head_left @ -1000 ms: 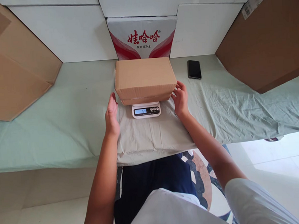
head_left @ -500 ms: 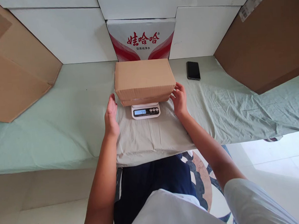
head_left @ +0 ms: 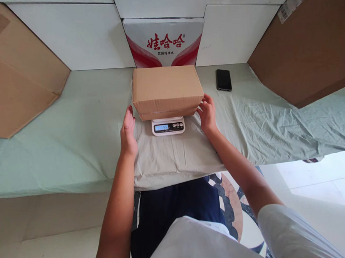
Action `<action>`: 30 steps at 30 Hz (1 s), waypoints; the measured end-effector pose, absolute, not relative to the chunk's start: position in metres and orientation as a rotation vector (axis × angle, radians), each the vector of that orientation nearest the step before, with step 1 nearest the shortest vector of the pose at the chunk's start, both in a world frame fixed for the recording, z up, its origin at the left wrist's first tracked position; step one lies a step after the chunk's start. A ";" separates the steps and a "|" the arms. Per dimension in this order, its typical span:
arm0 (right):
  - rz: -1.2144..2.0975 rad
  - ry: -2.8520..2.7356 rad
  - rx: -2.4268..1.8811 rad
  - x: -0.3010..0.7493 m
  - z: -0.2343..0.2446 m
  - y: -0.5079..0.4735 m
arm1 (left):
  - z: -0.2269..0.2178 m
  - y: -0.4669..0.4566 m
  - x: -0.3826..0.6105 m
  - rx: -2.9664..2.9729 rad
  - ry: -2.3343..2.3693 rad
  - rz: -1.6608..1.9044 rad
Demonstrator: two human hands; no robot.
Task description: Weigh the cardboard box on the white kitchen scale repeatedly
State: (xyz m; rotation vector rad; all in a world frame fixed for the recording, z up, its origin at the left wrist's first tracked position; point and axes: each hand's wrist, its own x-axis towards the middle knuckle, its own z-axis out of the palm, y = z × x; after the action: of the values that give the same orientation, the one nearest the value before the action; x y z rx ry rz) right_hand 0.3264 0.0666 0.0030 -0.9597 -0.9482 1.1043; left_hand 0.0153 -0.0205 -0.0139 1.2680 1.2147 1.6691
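A plain brown cardboard box (head_left: 167,89) rests on a small white digital scale (head_left: 168,126) whose lit display reads 54. My left hand (head_left: 128,132) stands edge-up just left of the box's near corner, fingers straight and together, a small gap from the cardboard. My right hand (head_left: 208,113) hovers at the box's right near corner with fingers loosely curved and apart, at or almost at the edge. Neither hand holds anything.
The scale sits on a pale green sheet (head_left: 75,141) over a low platform. A black phone (head_left: 223,79) lies back right. A red-and-white printed carton (head_left: 164,42) stands behind the box. Large cardboard boxes lean at far left (head_left: 16,75) and far right (head_left: 309,45).
Both hands stay beside the box in the same pose. Only the camera shifts slightly up and down.
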 end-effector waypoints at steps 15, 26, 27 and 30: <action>1.077 -1.061 -0.945 0.327 0.000 0.063 | -0.011 -0.023 0.021 1.323 1.176 1.663; 1.022 -1.186 -0.869 0.316 0.008 0.048 | -0.005 -0.012 0.038 1.312 1.049 1.722; 1.018 -1.188 -0.868 0.315 0.011 0.046 | -0.004 -0.012 0.038 1.307 1.055 1.720; 0.998 -1.211 -0.879 0.314 0.019 0.042 | -0.002 -0.015 0.038 1.277 1.097 1.699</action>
State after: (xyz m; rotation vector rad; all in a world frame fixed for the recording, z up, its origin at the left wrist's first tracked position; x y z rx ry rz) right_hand 0.3138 0.0419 0.0189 -0.8788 -1.2111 0.9976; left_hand 0.0382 -0.0148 -0.0024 1.2770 1.0974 1.6989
